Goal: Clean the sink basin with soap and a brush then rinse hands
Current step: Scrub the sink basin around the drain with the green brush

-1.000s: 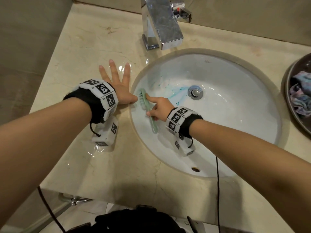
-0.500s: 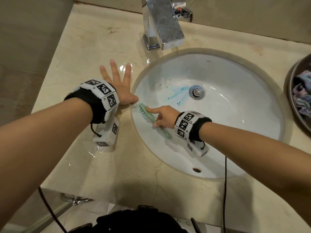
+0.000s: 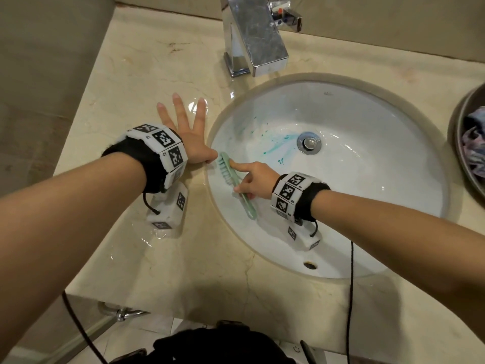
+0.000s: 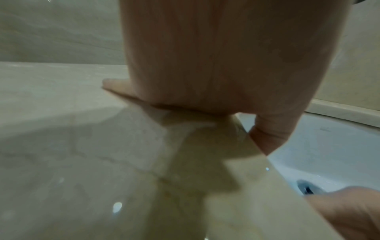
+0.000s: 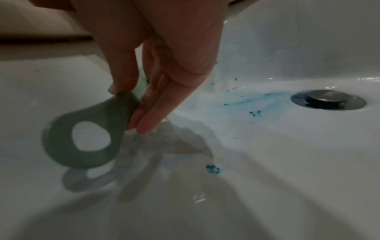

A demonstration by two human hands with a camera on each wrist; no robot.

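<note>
Right hand (image 3: pixel 256 181) grips brush (image 3: pixel 231 177) in basin (image 3: pixel 367 195); left hand (image 3: pixel 189 132) lies flat.

**Bathroom vanity, beige stone, dim warm light**

Tabletop (image 3: pixel 162 264) is cream marble with brown veins, wet in patches with puddles glinting on the left. Beige wall (image 3: pixel 47 74) on the left, tiled backsplash (image 3: pixel 393 27) along the far edge. Chrome square faucet (image 3: pixel 257 40) stands at far centre. Dark round bowl (image 3: pixel 454 132) with crumpled cloth (image 3: pixel 475 143) at right edge. Chrome pipe (image 3: pixel 123 313) and pale floor tiles (image 3: pixel 157 327) show below the near edge.
</note>
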